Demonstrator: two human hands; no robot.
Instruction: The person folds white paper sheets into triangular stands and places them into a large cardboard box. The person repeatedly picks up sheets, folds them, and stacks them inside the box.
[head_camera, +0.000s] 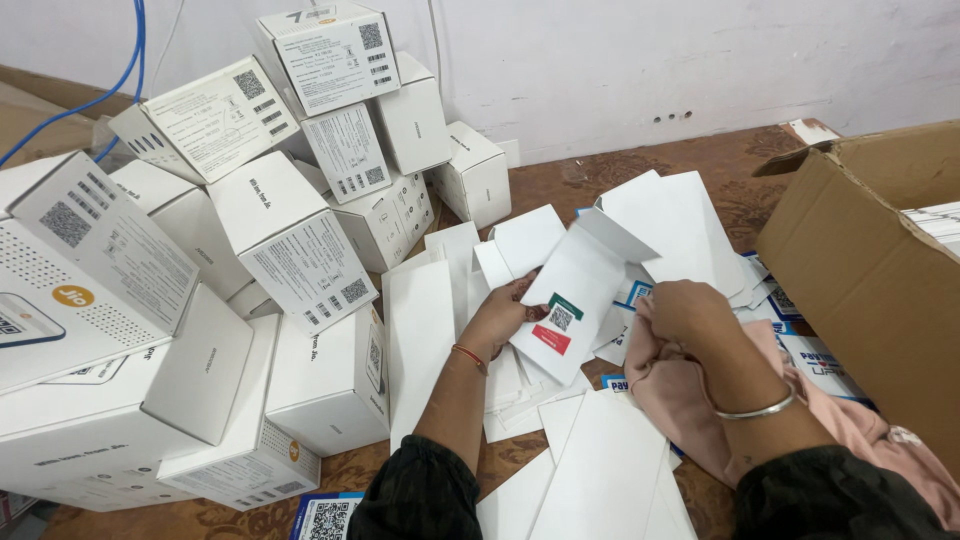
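Note:
My left hand (497, 315) grips a white cardboard sleeve (577, 290) by its left edge, with its top flap open and a green, black and red sticker on its face. A red thread circles the left wrist. My right hand (688, 312) is closed at the sleeve's right edge and over a pink cloth (668, 392) that lies under that arm; whether it pinches the sleeve or the cloth I cannot tell. A silver bangle sits on the right wrist. Both sleeves are dark.
A heap of white printed boxes (285, 240) fills the left side up to the wall. Flat white card sleeves (600, 470) and blue-edged leaflets (815, 360) litter the patterned brown surface. An open brown carton (850, 270) stands at the right.

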